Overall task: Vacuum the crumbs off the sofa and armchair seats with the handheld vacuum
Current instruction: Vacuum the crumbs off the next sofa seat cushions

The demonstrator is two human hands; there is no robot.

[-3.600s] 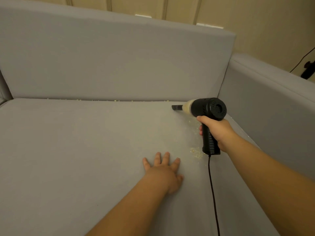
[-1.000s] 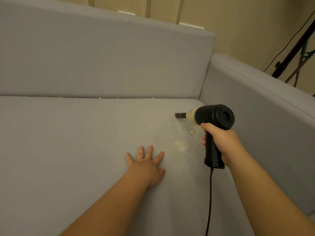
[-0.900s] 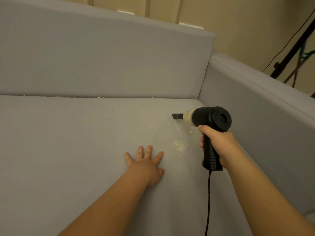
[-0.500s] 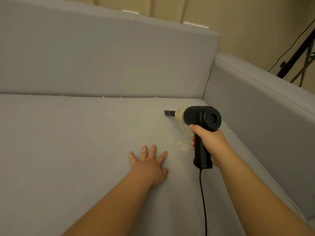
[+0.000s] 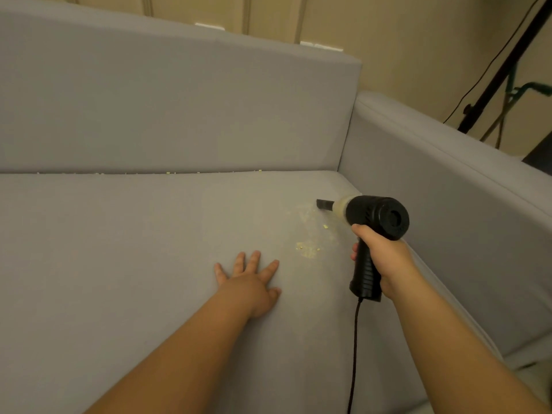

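Since half a second ago, right hand, gripping black pistol-shaped handheld vacuum, shifts right; flat left hand braces grey seat cushion; next, sweep nozzle over yellow crumbs

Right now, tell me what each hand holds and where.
Right hand grips the handheld vacuum by its black handle. Left hand holds nothing, lying flat on the sofa seat.

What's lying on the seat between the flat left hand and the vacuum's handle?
In the head view, a small patch of crumbs lies on the seat cushion between the left hand and the handheld vacuum gripped by the right hand.
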